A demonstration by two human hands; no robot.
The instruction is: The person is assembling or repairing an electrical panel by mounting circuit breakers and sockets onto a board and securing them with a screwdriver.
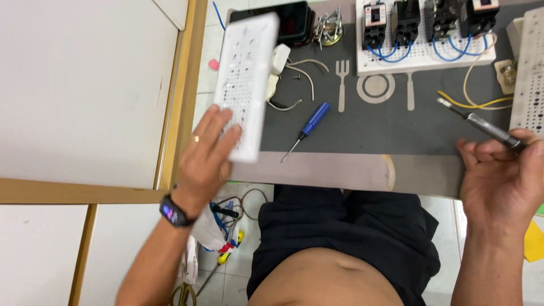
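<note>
At the left, the left hand (207, 156) lifts a white perforated panel (246, 85) by its near end, fingers spread flat on its face and thumb hidden behind, so that grip is closed on the panel; a ring and a dark wristband show on that arm. The panel is long and narrow, dotted with rows of small holes, tilted off the grey desk (362, 127) with its far end over a black box (292, 22); a white plug (279, 58) and loose pale wires (303, 76) lie just beside it. By my reading, the step in hand is positioning the panel for wiring or screwing; the next move would call for laying it flat and steady so a tool tip can meet a hole.

Mid-desk lies a blue screwdriver (309, 126), untouched, with a heap of metal clips (328, 25) far behind it; further right stands a white board (425, 34) carrying black breakers joined by blue wire loops, and yellow wires (479, 102) trail near it.

At the right, the right hand (501, 175) pinches a slim metal screwdriver (481, 122) at its handle, tip pointing left over the desk; that grip is narrow and closed on the tool.
</note>
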